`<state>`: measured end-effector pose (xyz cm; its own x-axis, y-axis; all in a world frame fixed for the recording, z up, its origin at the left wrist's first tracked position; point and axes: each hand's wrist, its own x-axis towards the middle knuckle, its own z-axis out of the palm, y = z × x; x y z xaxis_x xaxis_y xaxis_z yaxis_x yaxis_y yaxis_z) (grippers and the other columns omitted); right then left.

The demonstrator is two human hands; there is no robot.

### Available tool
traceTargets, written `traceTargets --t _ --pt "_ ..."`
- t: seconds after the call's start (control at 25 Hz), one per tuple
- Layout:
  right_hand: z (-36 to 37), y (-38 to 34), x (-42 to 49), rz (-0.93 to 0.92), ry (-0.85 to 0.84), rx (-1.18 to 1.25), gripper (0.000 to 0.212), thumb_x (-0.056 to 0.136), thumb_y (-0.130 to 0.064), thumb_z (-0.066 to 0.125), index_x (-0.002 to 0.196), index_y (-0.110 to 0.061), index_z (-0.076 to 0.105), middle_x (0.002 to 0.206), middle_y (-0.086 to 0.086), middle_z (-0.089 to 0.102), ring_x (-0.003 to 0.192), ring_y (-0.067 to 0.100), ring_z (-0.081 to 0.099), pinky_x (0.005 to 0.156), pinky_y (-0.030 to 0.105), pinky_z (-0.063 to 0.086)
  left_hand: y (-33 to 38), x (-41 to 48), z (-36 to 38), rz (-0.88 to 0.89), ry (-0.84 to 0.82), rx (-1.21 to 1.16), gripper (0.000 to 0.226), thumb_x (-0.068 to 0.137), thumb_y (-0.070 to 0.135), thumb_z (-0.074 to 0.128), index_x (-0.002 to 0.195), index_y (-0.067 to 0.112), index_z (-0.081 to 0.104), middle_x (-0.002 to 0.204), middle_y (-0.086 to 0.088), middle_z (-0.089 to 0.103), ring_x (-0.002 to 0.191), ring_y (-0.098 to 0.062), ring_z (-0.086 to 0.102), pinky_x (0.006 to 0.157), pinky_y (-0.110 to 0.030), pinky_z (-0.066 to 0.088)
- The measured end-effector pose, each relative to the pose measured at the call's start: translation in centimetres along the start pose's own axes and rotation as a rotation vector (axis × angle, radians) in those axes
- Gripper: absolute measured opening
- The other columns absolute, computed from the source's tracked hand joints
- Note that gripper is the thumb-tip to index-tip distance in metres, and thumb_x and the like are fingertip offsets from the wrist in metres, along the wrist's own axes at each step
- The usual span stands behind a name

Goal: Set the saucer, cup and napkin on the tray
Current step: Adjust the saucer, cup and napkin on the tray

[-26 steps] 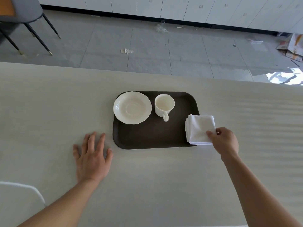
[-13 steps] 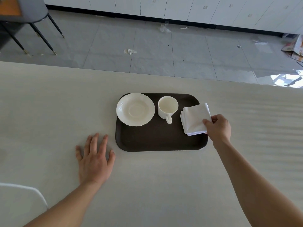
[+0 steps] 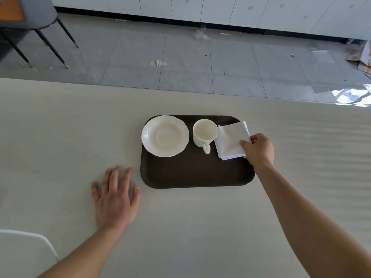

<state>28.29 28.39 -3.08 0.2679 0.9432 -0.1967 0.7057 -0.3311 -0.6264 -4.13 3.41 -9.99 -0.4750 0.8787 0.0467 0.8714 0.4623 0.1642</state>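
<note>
A dark brown tray [image 3: 192, 173] lies on the pale table. On its far left part sits a white saucer [image 3: 165, 135]. A white cup [image 3: 205, 133] stands beside it, handle toward me. A folded white napkin [image 3: 230, 140] lies on the tray's far right part, right next to the cup. My right hand [image 3: 259, 151] pinches the napkin's right edge between thumb and fingers. My left hand [image 3: 116, 199] rests flat on the table, fingers spread, just left of the tray's near corner.
The pale table [image 3: 60, 137] ends at a far edge, with grey tiled floor beyond. A dark chair [image 3: 30, 21] stands on the floor at far left. A white chair back [image 3: 26, 249] shows at the bottom left.
My right hand has carried the napkin from the tray's right rim leftward and away from me, onto the tray next to the cup. My left hand has stayed flat on the table.
</note>
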Motion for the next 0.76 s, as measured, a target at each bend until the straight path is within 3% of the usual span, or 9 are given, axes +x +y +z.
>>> traceTargets --t 0.28,0.48,0.56,0.64,0.76 --pt "-0.5 0.0 -0.4 -0.125 -0.016 -0.235 0.039 0.083 -0.033 0.069 0.117 -0.014 0.063 0.104 0.006 0.07 0.097 0.032 0.063 0.071 0.031 0.04 -0.1 -0.1 0.1 -0.002 0.001 0.007 0.063 0.088 0.048 0.036 0.145 0.025 0.046 0.154 -0.011 0.039 0.145 -0.03 0.031 0.118 -0.063 0.016" --pt "-0.7 0.8 -1.2 -0.282 -0.061 -0.351 0.03 0.082 -0.032 0.071 0.1 -0.008 0.066 0.09 0.006 0.059 0.079 0.029 0.055 0.066 0.032 0.037 -0.2 0.0 0.2 -0.004 -0.013 0.011 0.063 0.089 0.049 0.035 0.146 0.026 0.044 0.155 -0.01 0.038 0.146 -0.029 0.029 0.118 -0.062 0.014" --pt "-0.6 1.2 -1.4 -0.307 -0.065 -0.335 0.034 0.083 -0.031 0.072 0.109 -0.009 0.066 0.099 0.008 0.062 0.091 0.032 0.058 0.072 0.035 0.042 -0.2 0.0 0.2 -0.004 -0.009 0.008 0.063 0.088 0.048 0.035 0.146 0.026 0.044 0.155 -0.01 0.038 0.146 -0.03 0.029 0.118 -0.063 0.015" --pt "-0.6 2.0 -1.6 -0.345 -0.054 -0.324 0.045 0.084 -0.028 0.074 0.124 -0.01 0.063 0.117 0.01 0.064 0.11 0.034 0.054 0.087 0.039 0.045 -0.2 0.0 0.1 -0.004 -0.011 0.007 0.063 0.088 0.048 0.035 0.146 0.025 0.044 0.155 -0.01 0.038 0.146 -0.03 0.029 0.118 -0.063 0.015" --pt "-0.7 2.9 -2.3 -0.462 -0.052 -0.302 0.052 0.081 -0.03 0.078 0.128 -0.014 0.063 0.127 0.007 0.064 0.115 0.033 0.049 0.094 0.04 0.045 -0.1 0.0 0.1 -0.008 -0.016 0.006 0.063 0.088 0.048 0.035 0.146 0.025 0.044 0.155 -0.01 0.038 0.147 -0.03 0.029 0.119 -0.062 0.014"
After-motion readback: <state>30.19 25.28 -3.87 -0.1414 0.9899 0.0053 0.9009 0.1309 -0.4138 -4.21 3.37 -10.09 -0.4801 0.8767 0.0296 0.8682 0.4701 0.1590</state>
